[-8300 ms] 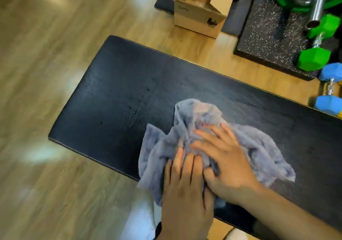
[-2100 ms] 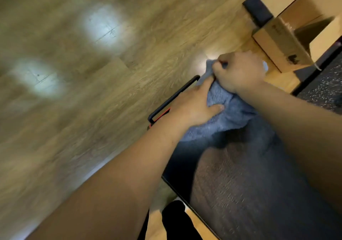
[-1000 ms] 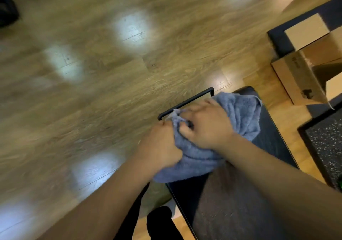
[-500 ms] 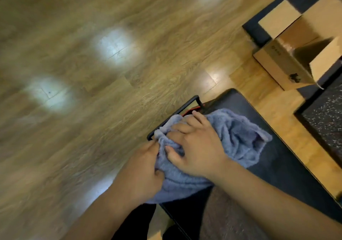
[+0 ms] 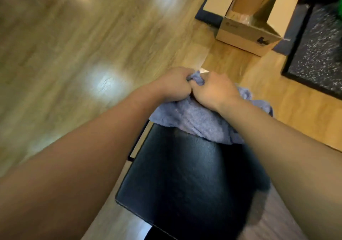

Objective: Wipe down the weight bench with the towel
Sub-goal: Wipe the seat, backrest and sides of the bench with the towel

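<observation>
The black padded weight bench runs from the lower middle up toward the centre of the head view. A bluish-grey towel is bunched over its far end. My left hand grips the towel's far edge with curled fingers. My right hand sits right beside it and grips the same bunched edge. Both forearms reach forward over the bench. The far end of the pad is hidden under the towel.
An open cardboard box stands on the wooden floor beyond the bench. A dark speckled rubber mat lies at the right with something green at its top edge. A black frame bar shows at the bench's left side.
Both hands have pushed the towel farther out to the bench's far end and closed side by side on its edge. More bare black pad shows in front of me. The view has tilted.
</observation>
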Demonstrator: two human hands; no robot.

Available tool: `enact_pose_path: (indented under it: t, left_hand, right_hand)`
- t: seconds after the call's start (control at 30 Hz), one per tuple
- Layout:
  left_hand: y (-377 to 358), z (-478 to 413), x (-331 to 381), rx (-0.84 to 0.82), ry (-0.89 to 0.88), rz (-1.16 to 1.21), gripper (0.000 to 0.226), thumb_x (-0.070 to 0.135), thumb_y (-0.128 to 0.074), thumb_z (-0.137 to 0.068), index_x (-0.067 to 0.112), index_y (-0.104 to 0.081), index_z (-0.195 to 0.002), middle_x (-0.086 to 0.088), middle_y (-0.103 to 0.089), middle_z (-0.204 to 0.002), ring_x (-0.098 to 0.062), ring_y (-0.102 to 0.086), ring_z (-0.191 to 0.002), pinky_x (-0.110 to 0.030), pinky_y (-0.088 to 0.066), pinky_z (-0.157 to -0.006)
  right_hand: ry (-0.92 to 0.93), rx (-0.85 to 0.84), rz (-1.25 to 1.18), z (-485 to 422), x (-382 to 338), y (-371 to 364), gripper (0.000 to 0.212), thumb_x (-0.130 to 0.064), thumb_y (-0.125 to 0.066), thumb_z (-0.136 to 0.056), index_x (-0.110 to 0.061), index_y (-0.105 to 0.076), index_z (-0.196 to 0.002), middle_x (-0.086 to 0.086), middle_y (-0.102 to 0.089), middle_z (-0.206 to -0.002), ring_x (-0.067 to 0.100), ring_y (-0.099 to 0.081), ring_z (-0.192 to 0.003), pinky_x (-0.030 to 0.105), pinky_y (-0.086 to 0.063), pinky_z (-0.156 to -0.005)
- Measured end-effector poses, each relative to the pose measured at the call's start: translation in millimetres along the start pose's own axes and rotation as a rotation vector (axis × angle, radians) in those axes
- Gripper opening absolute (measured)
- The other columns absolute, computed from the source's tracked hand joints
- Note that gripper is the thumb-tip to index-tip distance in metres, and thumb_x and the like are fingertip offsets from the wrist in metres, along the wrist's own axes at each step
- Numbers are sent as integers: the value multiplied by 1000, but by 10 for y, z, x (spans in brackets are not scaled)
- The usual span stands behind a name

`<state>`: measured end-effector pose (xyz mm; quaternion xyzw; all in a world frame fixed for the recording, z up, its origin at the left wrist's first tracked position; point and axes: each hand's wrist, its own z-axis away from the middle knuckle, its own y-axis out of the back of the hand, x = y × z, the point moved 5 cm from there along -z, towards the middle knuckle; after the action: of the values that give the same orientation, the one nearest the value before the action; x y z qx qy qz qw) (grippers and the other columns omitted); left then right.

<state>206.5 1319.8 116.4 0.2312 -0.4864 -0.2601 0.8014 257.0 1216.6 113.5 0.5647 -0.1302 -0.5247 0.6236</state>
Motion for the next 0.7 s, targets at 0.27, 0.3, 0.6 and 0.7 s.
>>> enact_pose_path:
  t: [0.27, 0.3, 0.6, 0.7]
  left_hand:
    - [-1450, 62, 1636, -212, -264, -444, 25, 31, -49, -87, 19, -62, -105, -6, -66, -106, -26, -61, -98, -27, -37, -68]
    - [-1645, 69, 1796, -242, -299, -441, 31, 32, -50, -85, 19, -62, -111, -7, -66, -111, -27, -62, -102, -28, -38, -70]
    - [-1193, -128, 1113, -191, -371, -387, 22, 36, -40, -78, 27, -57, -88, 0, -66, -89, -23, -60, -84, -28, -45, -76]
    - [-734, -62, 808, -73, -241, -488, 24, 43, -35, -77, 23, -49, -76, -15, -68, -86, -33, -61, -83, -28, -34, -66]
  right_hand:
    - [-200, 43, 64, 1423, 1637, 647, 29, -50, -42, -85, -26, -57, -80, 15, -68, -86, 35, -61, -82, 35, -42, -65]
    - [-234, 46, 76, 1565, 1807, 721, 29, -49, -44, -86, -24, -58, -79, 14, -68, -85, 34, -60, -80, 37, -43, -65]
    - [-205, 96, 223, 1055, 1275, 444, 45, -55, -33, -93, -24, -65, -91, 9, -69, -90, 29, -58, -76, 31, -36, -62]
    - [-67, 110, 175, 747, 855, 287, 43, -50, -35, -96, -22, -66, -100, 9, -69, -102, 30, -63, -93, 30, -33, -66]
